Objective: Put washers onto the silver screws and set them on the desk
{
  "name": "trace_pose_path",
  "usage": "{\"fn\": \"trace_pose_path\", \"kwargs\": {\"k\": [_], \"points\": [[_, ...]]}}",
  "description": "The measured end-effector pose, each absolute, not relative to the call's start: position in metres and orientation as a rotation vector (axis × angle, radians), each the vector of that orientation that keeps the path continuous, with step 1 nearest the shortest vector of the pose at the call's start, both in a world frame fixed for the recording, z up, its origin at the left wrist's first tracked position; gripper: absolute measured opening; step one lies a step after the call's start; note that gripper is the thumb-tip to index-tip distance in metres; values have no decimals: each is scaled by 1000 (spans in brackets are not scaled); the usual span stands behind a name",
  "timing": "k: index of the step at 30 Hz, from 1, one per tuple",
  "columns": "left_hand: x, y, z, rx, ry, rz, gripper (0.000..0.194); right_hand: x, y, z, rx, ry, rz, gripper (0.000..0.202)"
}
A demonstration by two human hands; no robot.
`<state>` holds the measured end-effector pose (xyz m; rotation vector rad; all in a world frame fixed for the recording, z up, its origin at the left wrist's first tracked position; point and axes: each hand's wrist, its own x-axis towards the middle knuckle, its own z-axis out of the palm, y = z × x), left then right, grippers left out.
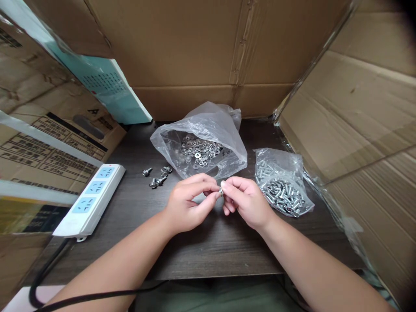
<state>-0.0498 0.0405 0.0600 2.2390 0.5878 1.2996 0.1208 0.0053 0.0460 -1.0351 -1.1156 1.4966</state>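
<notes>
Above the counter (195, 262), the left hand (186, 206) and right hand (250, 203) both pinch one small metal part (221, 191), probably by the fingertips because it is tiny; its shape is mostly hidden. Beyond, screws (286, 193) lie bagged near the right hand, loose bolts (160, 180) leftward, perhaps to stay separate. Farther, a bag (212, 116) of washers (203, 149) gapes toward the hands, seemingly for easy reach.

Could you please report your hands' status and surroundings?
Left hand, right hand: both pinching small metal hardware. Washer bag close beyond. Bolt bag beside right hand. No visible obstruction.
</notes>
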Motion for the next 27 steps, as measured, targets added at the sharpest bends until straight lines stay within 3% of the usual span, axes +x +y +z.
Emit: {"fn": "trace_pose_path", "kwargs": {"k": [8,16,27], "points": [[-53,43,58,2284,594,1326,15,123,8,45,-941,-1099,1561,37],[-55,42,62,2242,557,1361,16,128,2,55,-1026,-1412,1191,17],[-53,40,58,2298,618,1388,14,124,3,56,-1118,-1321,1288,22]]}}
